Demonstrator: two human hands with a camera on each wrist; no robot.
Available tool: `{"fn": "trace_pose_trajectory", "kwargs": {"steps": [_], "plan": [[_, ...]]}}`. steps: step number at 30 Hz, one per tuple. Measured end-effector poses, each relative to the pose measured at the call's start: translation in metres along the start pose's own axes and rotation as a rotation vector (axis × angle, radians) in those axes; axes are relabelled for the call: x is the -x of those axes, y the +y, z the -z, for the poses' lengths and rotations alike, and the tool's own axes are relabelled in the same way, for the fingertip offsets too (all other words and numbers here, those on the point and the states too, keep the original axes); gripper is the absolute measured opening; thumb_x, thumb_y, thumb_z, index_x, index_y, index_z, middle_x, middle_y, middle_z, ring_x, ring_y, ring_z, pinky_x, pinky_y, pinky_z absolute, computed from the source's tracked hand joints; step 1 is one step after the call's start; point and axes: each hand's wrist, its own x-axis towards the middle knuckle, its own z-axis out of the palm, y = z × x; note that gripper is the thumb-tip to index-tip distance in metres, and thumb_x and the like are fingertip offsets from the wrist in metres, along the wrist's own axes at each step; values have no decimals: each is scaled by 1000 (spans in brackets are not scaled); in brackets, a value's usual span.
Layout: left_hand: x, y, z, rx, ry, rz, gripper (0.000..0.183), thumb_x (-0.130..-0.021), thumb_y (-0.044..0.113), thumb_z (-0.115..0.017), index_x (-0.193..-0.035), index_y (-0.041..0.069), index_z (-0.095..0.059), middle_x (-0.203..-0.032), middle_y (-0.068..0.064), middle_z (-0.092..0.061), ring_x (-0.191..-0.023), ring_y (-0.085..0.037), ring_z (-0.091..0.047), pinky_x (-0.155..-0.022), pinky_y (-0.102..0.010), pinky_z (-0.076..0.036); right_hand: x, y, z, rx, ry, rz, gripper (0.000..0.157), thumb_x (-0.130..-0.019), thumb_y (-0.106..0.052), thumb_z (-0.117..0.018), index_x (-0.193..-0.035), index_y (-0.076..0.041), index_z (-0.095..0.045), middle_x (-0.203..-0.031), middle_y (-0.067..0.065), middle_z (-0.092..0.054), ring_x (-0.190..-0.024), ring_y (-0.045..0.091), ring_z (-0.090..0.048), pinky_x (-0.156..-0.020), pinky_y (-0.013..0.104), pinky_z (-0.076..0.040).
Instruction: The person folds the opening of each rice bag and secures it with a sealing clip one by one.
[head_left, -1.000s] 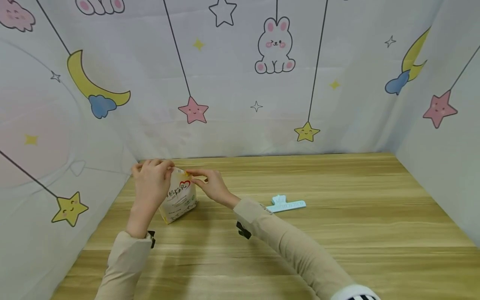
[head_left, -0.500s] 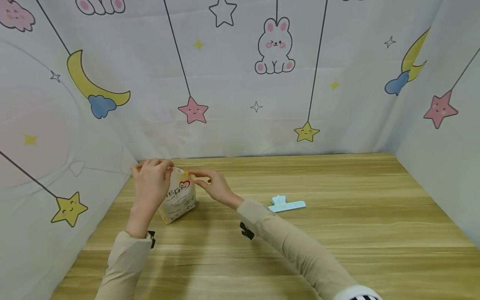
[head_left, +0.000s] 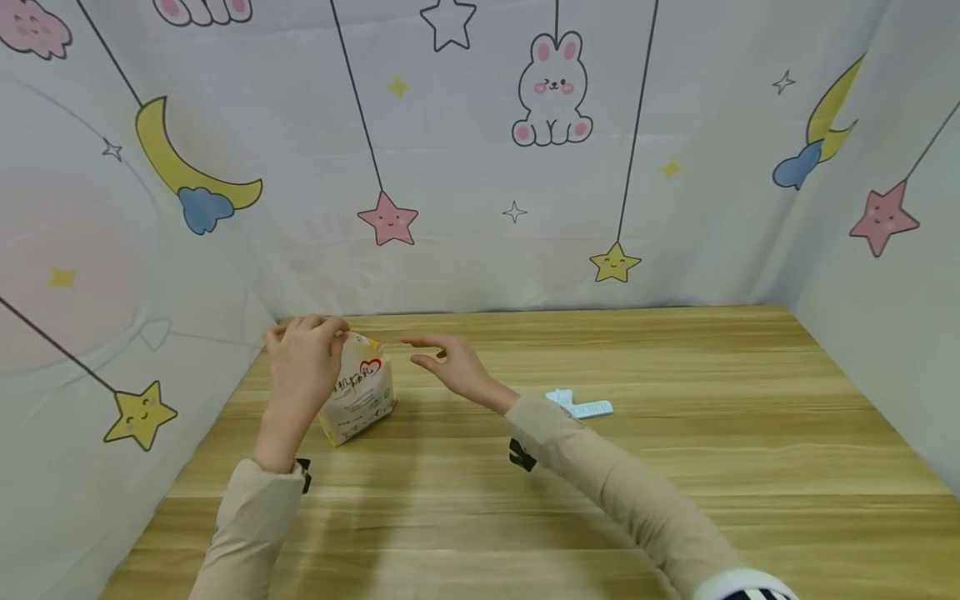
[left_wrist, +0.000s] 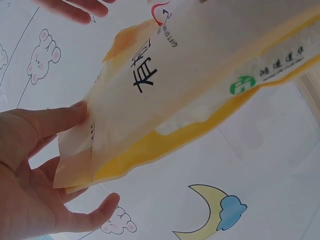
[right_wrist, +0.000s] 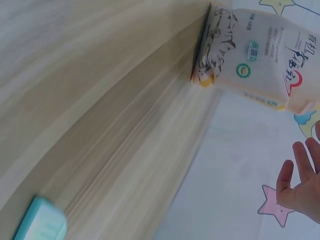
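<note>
A white and yellow printed paper bag (head_left: 362, 398) with a red heart mark stands upright on the table's left side. My left hand (head_left: 303, 362) pinches its top edge between thumb and fingers, which the left wrist view shows at the bag's top corner (left_wrist: 75, 155). To the right of the bag, my right hand (head_left: 456, 367) hangs in the air, apart from it, with thumb and fingers spread and nothing between them. A light blue bag clip (head_left: 588, 408) lies on the table beyond the right forearm, which partly hides it; the right wrist view catches one end of the clip (right_wrist: 44, 222).
The wooden table (head_left: 675, 467) reaches back to a white curtain (head_left: 465, 275) printed with stars, moons and rabbits. More of this cloth hangs close along the left and right sides.
My right hand has let go of the bag's top right corner and moved right, away from it. The left hand keeps its hold, and the bag stays in place.
</note>
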Motion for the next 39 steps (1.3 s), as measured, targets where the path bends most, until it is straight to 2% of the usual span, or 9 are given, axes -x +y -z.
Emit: {"fn": "trace_pose_trajectory", "kwargs": {"steps": [12,16,28,34,39], "plan": [[0,-1,-2,2,6,-9,7,-83,7,-59,-85,5,-66,-88,-18,-66,-84,-36,-56,-84,-59,-28,14,16,31,6,51,-3,35,-88,-19,-55,-123,-20,-55,-125,1,-56,-115,17,-52,-88,39,-44],[0,-1,-2,3,-2,-8,7,-83,7,-59,-85,5,-66,-87,-18,-65,-84,-36,-56,-85,-59,-28,17,17,36,-1,51,15,35,-88,-18,-56,-123,-19,-55,-126,4,-55,-117,20,-50,-89,46,-43],[1,-1,-1,1,-17,0,8,-84,9,-59,-87,5,-66,-88,-18,-64,-84,-36,-55,-85,-59,-27,27,14,46,39,30,111,35,-87,-15,-57,-122,-16,-56,-126,6,-55,-118,21,-51,-94,49,-40],[0,-2,-1,-4,-21,4,9,-84,9,-59,-87,6,-66,-88,-17,-64,-84,-35,-55,-85,-59,-27,33,15,52,40,33,122,36,-86,-13,-57,-122,-15,-56,-126,6,-55,-118,24,-51,-94,50,-39],[0,-3,-2,-4,-20,5,9,-84,9,-59,-87,6,-66,-88,-17,-64,-84,-35,-56,-85,-59,-28,39,19,58,57,40,102,36,-86,-16,-58,-122,-17,-56,-125,3,-56,-117,21,-51,-94,49,-40]]}}
